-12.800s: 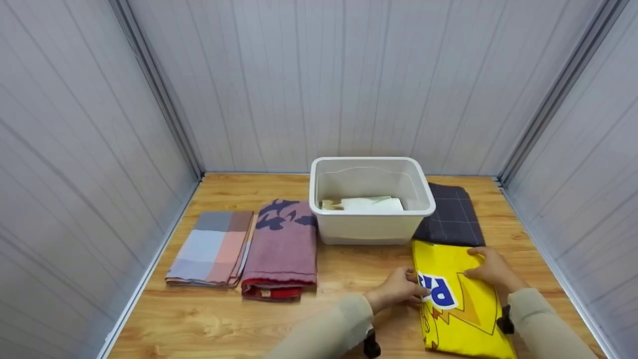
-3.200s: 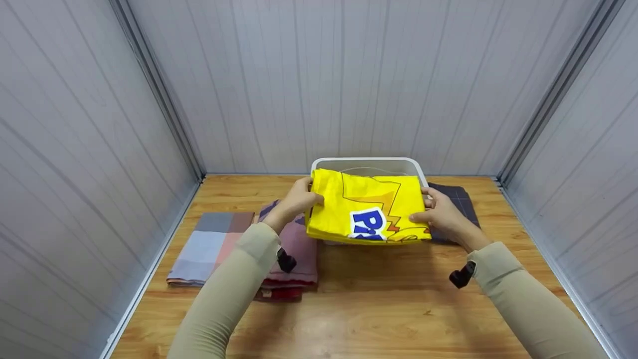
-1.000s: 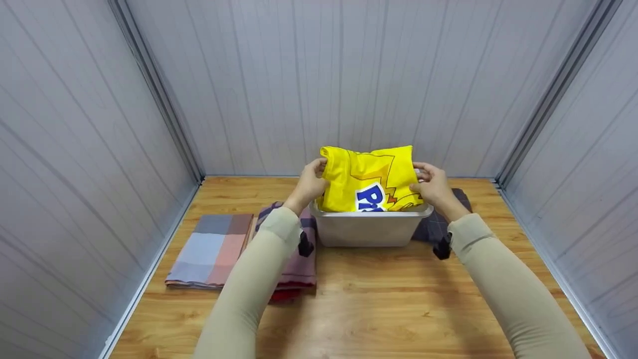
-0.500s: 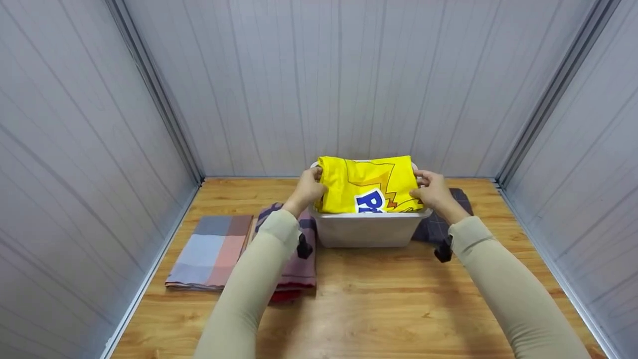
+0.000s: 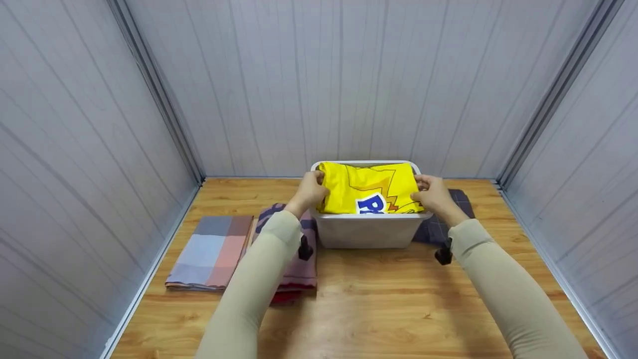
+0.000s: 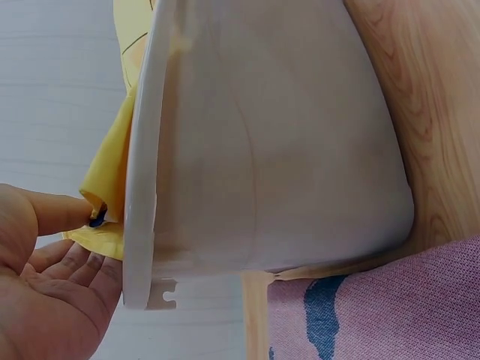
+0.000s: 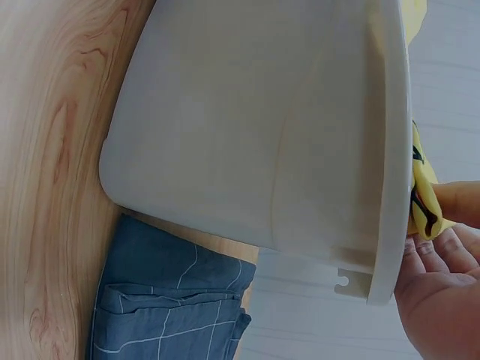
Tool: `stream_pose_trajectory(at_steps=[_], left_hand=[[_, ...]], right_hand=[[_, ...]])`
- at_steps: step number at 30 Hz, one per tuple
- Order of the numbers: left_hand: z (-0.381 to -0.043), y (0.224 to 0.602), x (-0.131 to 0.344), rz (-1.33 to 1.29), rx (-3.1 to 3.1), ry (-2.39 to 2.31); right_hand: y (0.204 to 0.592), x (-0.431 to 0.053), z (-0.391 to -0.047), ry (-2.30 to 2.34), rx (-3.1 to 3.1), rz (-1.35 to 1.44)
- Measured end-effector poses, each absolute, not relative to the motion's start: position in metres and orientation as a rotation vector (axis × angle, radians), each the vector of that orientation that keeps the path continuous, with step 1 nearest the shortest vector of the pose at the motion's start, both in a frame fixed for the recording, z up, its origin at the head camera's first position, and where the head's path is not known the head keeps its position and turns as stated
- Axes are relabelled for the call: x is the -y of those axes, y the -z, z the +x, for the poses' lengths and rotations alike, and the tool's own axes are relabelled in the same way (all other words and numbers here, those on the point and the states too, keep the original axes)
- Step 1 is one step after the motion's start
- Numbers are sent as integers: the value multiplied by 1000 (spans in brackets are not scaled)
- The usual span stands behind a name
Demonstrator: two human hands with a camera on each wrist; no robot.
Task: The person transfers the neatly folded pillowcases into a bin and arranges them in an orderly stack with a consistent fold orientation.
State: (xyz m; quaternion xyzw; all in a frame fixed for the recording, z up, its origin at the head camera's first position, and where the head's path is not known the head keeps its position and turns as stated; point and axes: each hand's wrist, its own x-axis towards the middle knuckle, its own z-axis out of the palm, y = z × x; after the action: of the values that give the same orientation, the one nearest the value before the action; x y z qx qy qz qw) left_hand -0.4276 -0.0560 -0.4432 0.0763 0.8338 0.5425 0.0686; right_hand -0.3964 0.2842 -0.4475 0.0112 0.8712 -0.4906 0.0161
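Observation:
A folded yellow cloth point(image 5: 349, 182) with blue and white lettering sits in the mouth of a white plastic bin point(image 5: 369, 233), its top near the rim. My left hand point(image 5: 308, 192) pinches the cloth's left edge; in the left wrist view, the thumb and fingers of this hand point(image 6: 64, 292) are on either side of a yellow fold point(image 6: 112, 165) at the rim. At the other end my right hand point(image 5: 437, 195) pinches the right edge, and the right wrist view has its thumb over the yellow layers point(image 7: 425, 202). The bin's inside is hidden under the cloth.
A checked folded cloth point(image 5: 204, 252) lies at the left on the wooden table point(image 5: 369, 304). Beside it, close to the bin, is a mauve folded cloth point(image 5: 301, 264), partly behind my left arm. A dark checked cloth point(image 7: 172, 300) lies right of the bin. Panelled walls point(image 5: 319, 85) enclose the table.
The yellow cloth lay on the table at the right front, was gripped by both hands, carried over the bin and lowered into it. In the last second it has sunk further, both hands still holding.

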Motion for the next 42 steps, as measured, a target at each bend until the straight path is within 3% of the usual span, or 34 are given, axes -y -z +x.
stream_pose_trajectory(at_steps=[42], left_hand=[[-426,435,82,267,-2596,-1787]], right_hand=[[441,-293,-394,1673,-2699,-212]])
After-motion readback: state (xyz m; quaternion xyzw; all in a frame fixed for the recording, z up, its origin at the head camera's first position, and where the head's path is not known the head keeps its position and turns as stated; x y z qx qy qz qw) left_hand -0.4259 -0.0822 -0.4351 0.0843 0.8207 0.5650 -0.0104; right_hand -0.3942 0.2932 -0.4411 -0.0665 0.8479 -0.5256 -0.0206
